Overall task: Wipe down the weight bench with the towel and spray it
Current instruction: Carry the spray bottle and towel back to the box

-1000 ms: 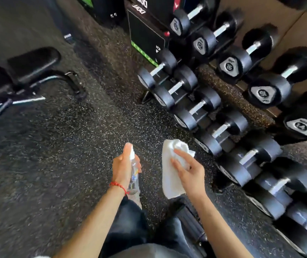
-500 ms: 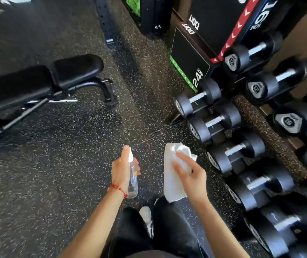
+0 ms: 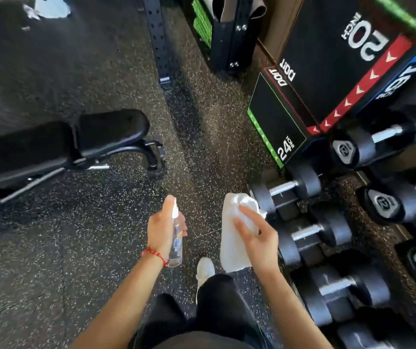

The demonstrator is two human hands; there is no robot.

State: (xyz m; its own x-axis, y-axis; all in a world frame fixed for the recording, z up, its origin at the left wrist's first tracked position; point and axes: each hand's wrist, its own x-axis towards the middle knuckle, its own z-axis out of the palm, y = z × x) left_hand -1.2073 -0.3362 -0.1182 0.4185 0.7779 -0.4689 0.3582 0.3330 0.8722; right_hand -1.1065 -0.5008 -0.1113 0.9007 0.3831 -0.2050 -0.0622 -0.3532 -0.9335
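While the person stands on the dark speckled rubber floor (image 3: 80, 260), the left hand (image 3: 161, 229) is wrapped around a clear plastic spray bottle (image 3: 176, 244) with a white nozzle, held upright at waist height, with one finger raised along the top of the nozzle. A red braided thread bracelet (image 3: 154, 255) circles that wrist. The right hand (image 3: 259, 239) holds a white folded cloth towel (image 3: 232, 238) just beside the bottle, the two not touching; the thumb and fingers lie across the front of the cloth and pinch it (the underside of the grip is hidden), and the towel's lower end hangs free.

The black padded weight bench (image 3: 58, 142) stands well apart from both hands, up and to the left, its two cushions laid end to end on a black metal frame whose curved foot rests on the floor. Neither the towel nor the bottle touches it.

To the right, rows of black rubber-headed dumbbells (image 3: 312, 235) with chrome handles sit on a rack, close beside the towel. Beyond them is a black stacked plyo box (image 3: 325, 71) marked 24, 20 and 16, with green, red and blue edging. Below the hands a white shoe (image 3: 205, 270) and black trousers (image 3: 217, 306) show.
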